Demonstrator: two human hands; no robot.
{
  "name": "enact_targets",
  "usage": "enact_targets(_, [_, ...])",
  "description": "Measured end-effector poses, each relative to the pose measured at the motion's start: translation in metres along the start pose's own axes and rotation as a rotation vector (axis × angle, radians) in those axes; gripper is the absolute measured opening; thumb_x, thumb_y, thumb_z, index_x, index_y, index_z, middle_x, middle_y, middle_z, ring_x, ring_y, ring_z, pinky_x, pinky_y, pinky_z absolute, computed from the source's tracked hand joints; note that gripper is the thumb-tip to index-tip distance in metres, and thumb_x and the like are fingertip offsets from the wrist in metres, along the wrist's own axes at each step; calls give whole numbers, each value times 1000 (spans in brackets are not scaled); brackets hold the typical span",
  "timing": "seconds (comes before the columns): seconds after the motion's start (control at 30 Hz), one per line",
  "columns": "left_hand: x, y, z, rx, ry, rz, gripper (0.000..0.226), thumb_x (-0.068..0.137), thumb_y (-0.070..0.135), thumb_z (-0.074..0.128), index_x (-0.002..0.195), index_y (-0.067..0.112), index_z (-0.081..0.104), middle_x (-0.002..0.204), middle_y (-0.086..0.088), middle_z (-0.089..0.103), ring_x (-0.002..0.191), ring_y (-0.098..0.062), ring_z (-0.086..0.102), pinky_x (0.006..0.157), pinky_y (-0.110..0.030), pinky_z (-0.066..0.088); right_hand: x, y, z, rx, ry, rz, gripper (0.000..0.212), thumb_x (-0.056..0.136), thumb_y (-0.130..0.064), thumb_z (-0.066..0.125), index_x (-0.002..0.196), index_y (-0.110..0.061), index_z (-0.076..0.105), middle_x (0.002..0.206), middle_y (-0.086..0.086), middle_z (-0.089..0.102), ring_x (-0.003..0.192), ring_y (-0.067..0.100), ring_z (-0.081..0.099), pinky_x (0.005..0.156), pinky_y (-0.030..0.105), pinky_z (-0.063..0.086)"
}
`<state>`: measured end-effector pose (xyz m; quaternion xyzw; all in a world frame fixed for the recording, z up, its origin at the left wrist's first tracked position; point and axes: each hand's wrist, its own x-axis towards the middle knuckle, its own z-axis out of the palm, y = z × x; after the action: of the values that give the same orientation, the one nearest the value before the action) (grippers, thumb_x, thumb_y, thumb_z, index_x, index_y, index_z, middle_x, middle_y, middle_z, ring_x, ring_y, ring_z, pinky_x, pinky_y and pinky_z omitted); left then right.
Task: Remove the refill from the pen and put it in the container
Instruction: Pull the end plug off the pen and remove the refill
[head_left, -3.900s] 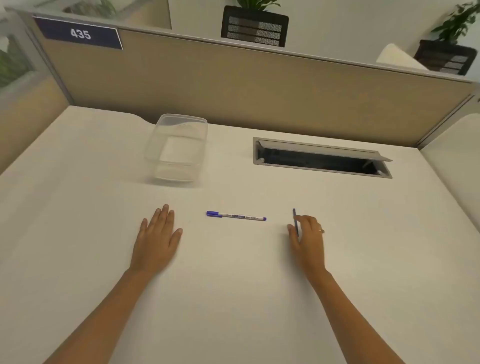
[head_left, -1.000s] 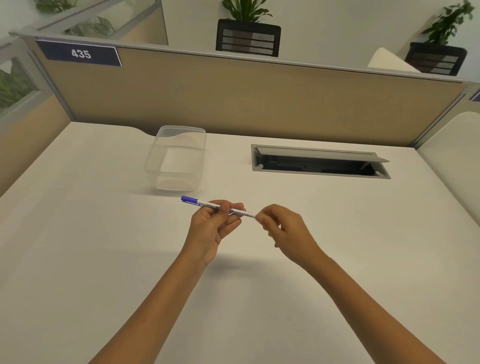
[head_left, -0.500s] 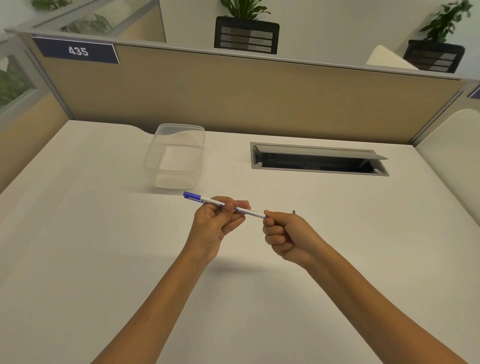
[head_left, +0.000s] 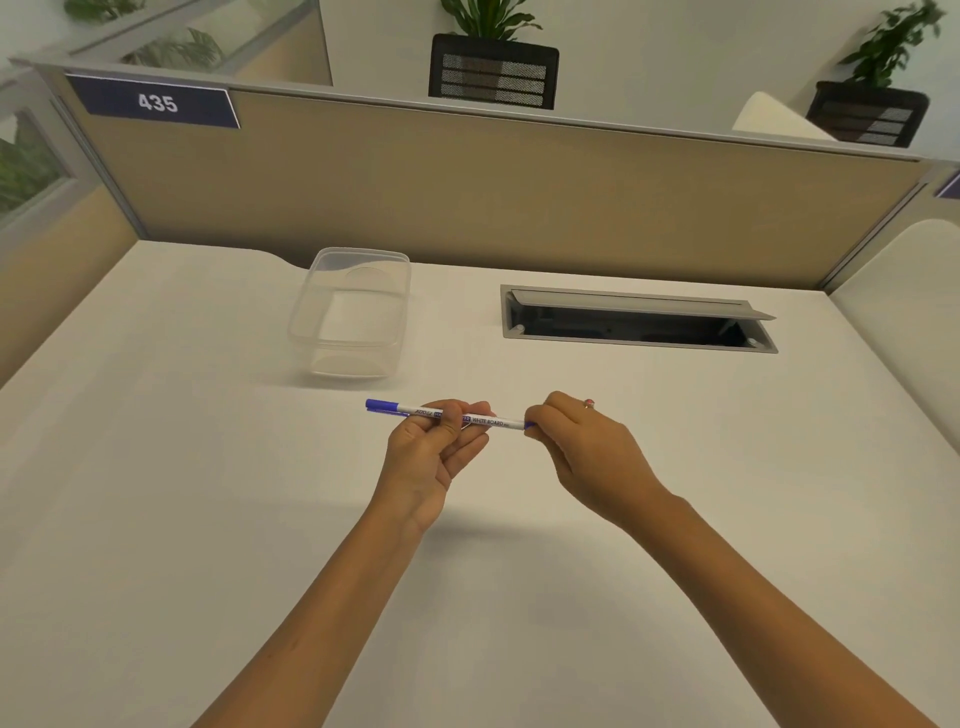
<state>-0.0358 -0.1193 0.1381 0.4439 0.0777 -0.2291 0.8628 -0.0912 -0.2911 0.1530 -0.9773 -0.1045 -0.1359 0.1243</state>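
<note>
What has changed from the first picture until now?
Both hands left the desk. The left hand lifted the pen and holds its barrel; the right hand took a grip on its right end. The container and the cable hatch stayed in place.

**An office cubicle**

I see a white desk (head_left: 208, 467) fenced by a tan partition (head_left: 467, 197) with a numbered plate "435" (head_left: 156, 102) at upper left. A cable hatch (head_left: 639, 325) sits mid-desk, and potted plants (head_left: 485, 21) rise behind mesh planters at the top.
</note>
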Motion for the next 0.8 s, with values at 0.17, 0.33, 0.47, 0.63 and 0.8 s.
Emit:
enact_targets(0.17, [0,-2,-1,80,-12,68,12,92,9,49,89,4,59,83,-5,76,86,-20,72,71,-26,58,8,-8,-2,606,-201,510,26,96,-18,45,77,-15,62,62,-6,48,57,14,43,55,28,33])
enact_targets(0.33, [-2,-5,-4,87,-17,71,12,92,9,49,89,5,59,84,-5,76,87,-21,72,71,-26,57,8,-10,-11,1256,-385,853,32,97,-26,41,73,-13,56,54,-5,37,45,12,34,45,20,25])
enact_targets(0.47, [-2,-8,-6,58,32,38,13,92,9,49,89,5,60,84,-7,76,86,-21,72,70,-26,58,2,-11,-1,754,-240,559,24,96,-27,47,89,-13,65,72,-2,60,59,15,55,52,24,40])
enact_targets(0.63, [-3,-9,-4,-1,50,-27,13,93,9,48,91,3,60,81,-7,76,82,-20,73,69,-27,58,-10,-1,16,90,39,58,14,91,-22,52,94,-15,63,78,-1,61,57,19,49,48,28,42])
enact_targets(0.8, [-5,-8,-3,17,-6,2,14,93,8,47,88,4,59,82,-7,76,84,-20,72,70,-26,58,-5,-8,6,567,-33,375,23,95,-19,49,77,-16,63,60,-7,50,55,9,42,53,20,34])
